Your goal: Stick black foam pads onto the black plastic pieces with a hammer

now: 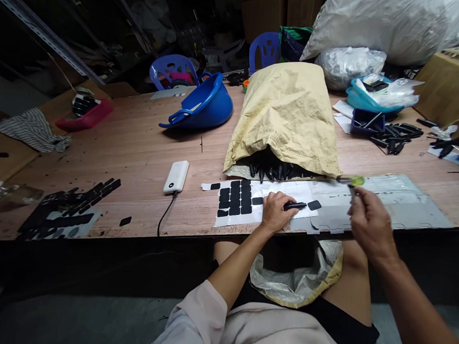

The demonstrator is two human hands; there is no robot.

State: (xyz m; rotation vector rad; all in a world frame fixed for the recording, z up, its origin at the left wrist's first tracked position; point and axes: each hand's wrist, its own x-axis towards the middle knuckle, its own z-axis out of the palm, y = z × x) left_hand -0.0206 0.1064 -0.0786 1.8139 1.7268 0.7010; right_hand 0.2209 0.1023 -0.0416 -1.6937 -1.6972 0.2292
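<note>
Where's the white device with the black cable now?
Head view, left of centre: the white device lies on the table, left of the sticker sheet, nearer the wearer than the blue basin.

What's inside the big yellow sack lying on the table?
Black, pen-like pieces show bunched in the open mouth of the yellow sack. Farther back, the sack's own upper side covers the contents, so what lies there can't be seen.

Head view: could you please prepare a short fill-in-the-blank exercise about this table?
The right hand holds a tool; the left hand holds a pen-like piece coloured ____.
In the picture, the blue basin sits to the ____ of the paper sack.
The plastic chairs beyond the table number ____.

Missing words: black; left; two.
</note>
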